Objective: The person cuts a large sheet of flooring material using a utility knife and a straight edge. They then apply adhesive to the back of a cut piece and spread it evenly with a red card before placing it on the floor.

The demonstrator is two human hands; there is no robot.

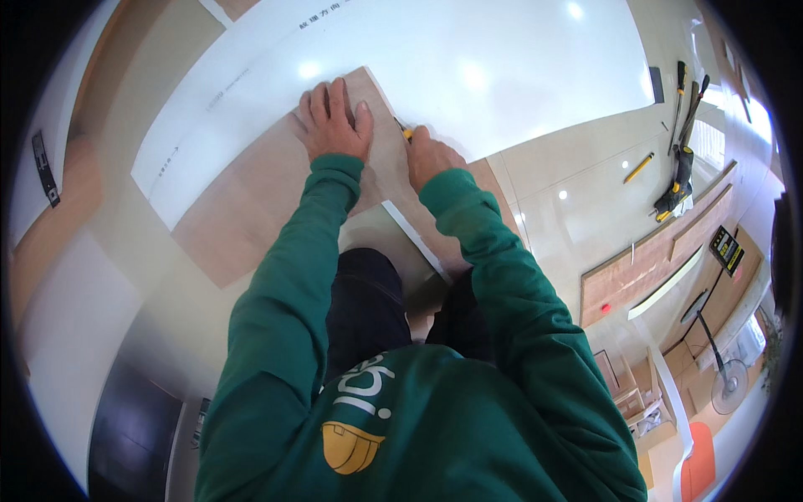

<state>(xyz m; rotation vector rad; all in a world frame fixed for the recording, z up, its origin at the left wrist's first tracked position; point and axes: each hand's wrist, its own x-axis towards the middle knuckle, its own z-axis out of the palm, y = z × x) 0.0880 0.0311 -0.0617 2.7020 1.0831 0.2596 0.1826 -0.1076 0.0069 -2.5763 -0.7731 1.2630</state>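
My left hand (336, 124) lies flat with fingers apart on a light brown board (234, 216), pressing on its narrow upper part, which overlaps a large white sheet (544, 67). My right hand (431, 156) is closed on a small yellow utility knife (408, 133), with the tip at the right edge of the brown piece, where it meets the white sheet. A pale metal-coloured strip (410, 233) runs diagonally below, between my forearms. My knees in dark trousers show beneath it.
A yellow pencil (639, 168), long-handled tools (681, 100) and a black-and-yellow tool (672, 194) lie on the tiled floor at right. Beyond them are wooden boards (602, 293), a standing fan (728, 386) and an orange chair (701, 460). A black bar (45, 167) is at far left.
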